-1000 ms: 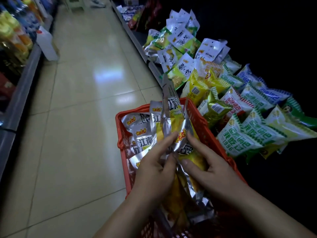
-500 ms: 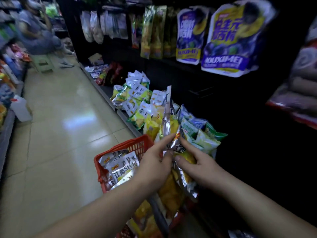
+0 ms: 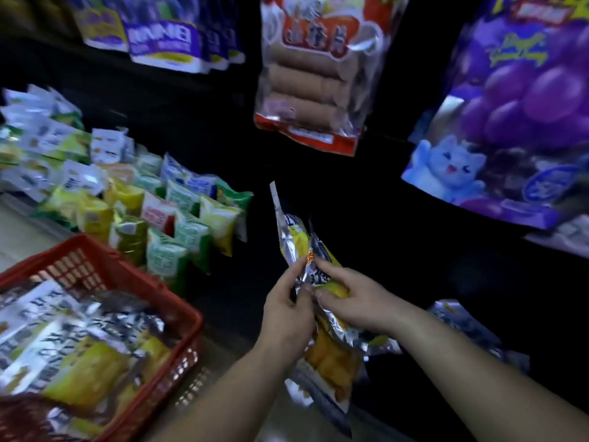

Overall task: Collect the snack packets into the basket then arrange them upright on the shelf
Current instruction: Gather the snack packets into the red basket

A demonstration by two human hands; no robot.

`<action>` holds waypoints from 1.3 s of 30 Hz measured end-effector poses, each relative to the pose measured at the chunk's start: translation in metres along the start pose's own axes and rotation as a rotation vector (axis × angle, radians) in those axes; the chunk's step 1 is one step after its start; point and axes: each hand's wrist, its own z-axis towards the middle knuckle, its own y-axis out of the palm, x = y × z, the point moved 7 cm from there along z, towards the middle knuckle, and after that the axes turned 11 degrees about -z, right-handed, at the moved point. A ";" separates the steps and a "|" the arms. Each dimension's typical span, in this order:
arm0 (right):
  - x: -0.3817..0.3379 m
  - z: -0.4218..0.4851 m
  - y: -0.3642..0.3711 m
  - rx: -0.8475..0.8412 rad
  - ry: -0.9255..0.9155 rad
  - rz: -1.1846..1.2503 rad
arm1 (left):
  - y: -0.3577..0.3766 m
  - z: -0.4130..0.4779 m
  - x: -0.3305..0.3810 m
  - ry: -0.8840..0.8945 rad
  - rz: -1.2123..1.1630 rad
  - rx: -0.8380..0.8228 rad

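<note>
Both hands hold a bunch of silver and yellow snack packets (image 3: 294, 240) in front of the dark shelf (image 3: 366, 250), to the right of the basket. My left hand (image 3: 287, 311) pinches the bunch from the left. My right hand (image 3: 350, 301) grips it from the right, thumb on a yellow packet. More of the same packets hang below my hands. The red basket (image 3: 153, 282) sits at lower left, apart from my hands, with several silver and yellow packets lying in it.
Rows of green, yellow and white snack packets (image 3: 178, 218) stand on the low shelf beside the basket. Large bags hang above: a red biscuit bag (image 3: 315, 74), a purple grape bag (image 3: 516, 122), purple bags (image 3: 159, 33) at upper left. Another packet (image 3: 462, 327) lies behind my right arm.
The view has swung right and up from the aisle floor to the shelf. Both hands carried the packet bunch out of the basket and rightward toward the dark shelf.
</note>
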 end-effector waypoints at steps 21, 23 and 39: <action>0.072 -0.033 0.045 -0.267 0.182 -0.390 | -0.022 -0.037 -0.112 -0.496 0.009 0.077; 0.040 -0.030 0.064 -0.300 0.114 -0.361 | -0.055 -0.048 -0.096 -0.477 0.017 0.154; -0.213 0.048 0.247 -0.464 -0.229 -0.244 | -0.334 -0.137 -0.045 -0.196 0.998 0.347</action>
